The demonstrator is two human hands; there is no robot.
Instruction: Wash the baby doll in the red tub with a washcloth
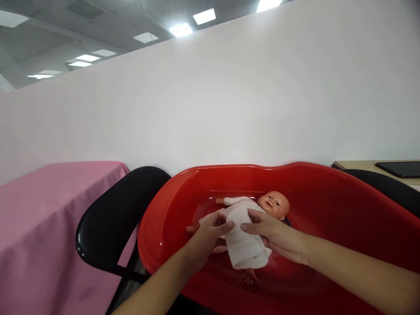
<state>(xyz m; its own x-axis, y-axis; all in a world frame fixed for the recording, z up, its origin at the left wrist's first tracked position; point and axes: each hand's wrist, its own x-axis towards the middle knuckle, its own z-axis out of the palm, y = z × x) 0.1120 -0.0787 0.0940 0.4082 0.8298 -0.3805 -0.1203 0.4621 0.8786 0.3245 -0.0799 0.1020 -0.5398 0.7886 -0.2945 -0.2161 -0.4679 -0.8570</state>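
A white cloth (246, 247) hangs over the middle of the doll (274, 204), inside the red tub (164, 203). The left hand (215, 232) pinches its left edge and the right hand (269, 229) its upper right, thumbs and fingers closed on the fabric, the hands slightly apart, probably to keep it spread and folded. The doll lies face up, head to the right, likely so its front is reachable. Beyond stand a black chair (114, 214) and a pink-covered table (49, 205).
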